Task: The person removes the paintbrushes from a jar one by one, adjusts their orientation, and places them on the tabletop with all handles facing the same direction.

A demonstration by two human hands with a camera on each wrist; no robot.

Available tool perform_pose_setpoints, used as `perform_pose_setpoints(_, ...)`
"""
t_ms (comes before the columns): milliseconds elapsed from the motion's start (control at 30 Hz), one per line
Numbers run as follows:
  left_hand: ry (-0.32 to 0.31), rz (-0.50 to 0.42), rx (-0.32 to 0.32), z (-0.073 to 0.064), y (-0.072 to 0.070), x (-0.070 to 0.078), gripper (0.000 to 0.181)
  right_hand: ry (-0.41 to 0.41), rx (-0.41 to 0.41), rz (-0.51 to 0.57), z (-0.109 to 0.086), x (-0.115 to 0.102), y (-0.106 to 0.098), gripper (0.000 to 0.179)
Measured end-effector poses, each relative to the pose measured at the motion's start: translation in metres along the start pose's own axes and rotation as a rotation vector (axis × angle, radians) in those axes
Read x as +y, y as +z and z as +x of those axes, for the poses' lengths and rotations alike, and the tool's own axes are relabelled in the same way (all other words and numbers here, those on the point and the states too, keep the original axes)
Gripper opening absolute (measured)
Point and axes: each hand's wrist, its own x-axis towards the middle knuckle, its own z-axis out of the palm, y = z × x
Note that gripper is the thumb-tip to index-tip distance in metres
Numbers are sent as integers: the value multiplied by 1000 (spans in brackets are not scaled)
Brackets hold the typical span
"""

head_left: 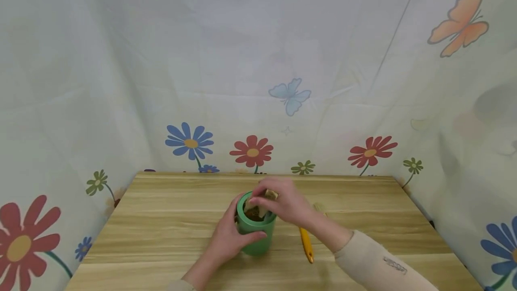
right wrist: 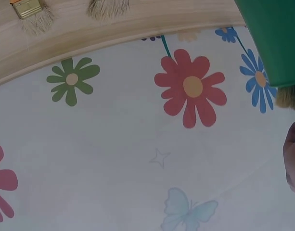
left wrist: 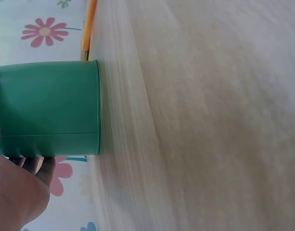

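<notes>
My left hand (head_left: 231, 233) grips the side of a green cup (head_left: 258, 248), its thumb across the front. The cup stands upright on the table, and its smooth wall (left wrist: 51, 106) fills much of the left wrist view's left side. At its mouth my right hand (head_left: 284, 201) pinches pale bristles of a brush (head_left: 263, 210); the rest of that brush is hidden inside the cup. Light bristles (right wrist: 289, 97) poke past the rim in the right wrist view, where only part of the right hand (right wrist: 294, 161) shows at the right edge.
On the wooden table (head_left: 169, 219), a paintbrush with an orange handle (head_left: 306, 245) lies right of the cup, partly behind my right forearm. In the right wrist view, another set of bristles (right wrist: 109, 8) lies beside its brush head (right wrist: 34, 14). A flowered curtain (head_left: 226, 57) surrounds the table.
</notes>
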Motion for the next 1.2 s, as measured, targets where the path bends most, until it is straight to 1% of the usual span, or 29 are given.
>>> perform_pose_setpoints(200, -20, 5, 5, 1, -1, 1, 102, -13, 107, 4, -3, -4, -13, 14)
perform_pose_setpoints(333, -18, -5, 9, 0, -1, 1, 104, 2, 183, 37, -6, -5, -25, 16)
perform_pose_setpoints(433, -12, -18, 9, 0, -1, 2, 104, 64, 227, 89, -8, -6, -35, 15)
perform_pose_setpoints(600, -11, -20, 10, 1, -1, 2, 105, 175, 272, 190, -12, -11, -55, 8)
perform_pose_setpoints(733, -13, -19, 10, 1, 0, 1, 105, 237, 301, 229, -17, -14, -75, 7)
perform_pose_setpoints(800, -8, -16, 13, 2, 0, 1, 105, 271, 311, 226, -21, -13, -84, 9)
perform_pose_setpoints(967, -1, 1, 22, 2, 0, -1, 104, 333, 331, 173, -34, -12, -108, 8)
perform_pose_setpoints(1200, -10, 20, 26, 2, 0, -1, 105, 413, 370, 136, -54, -14, -136, 8)
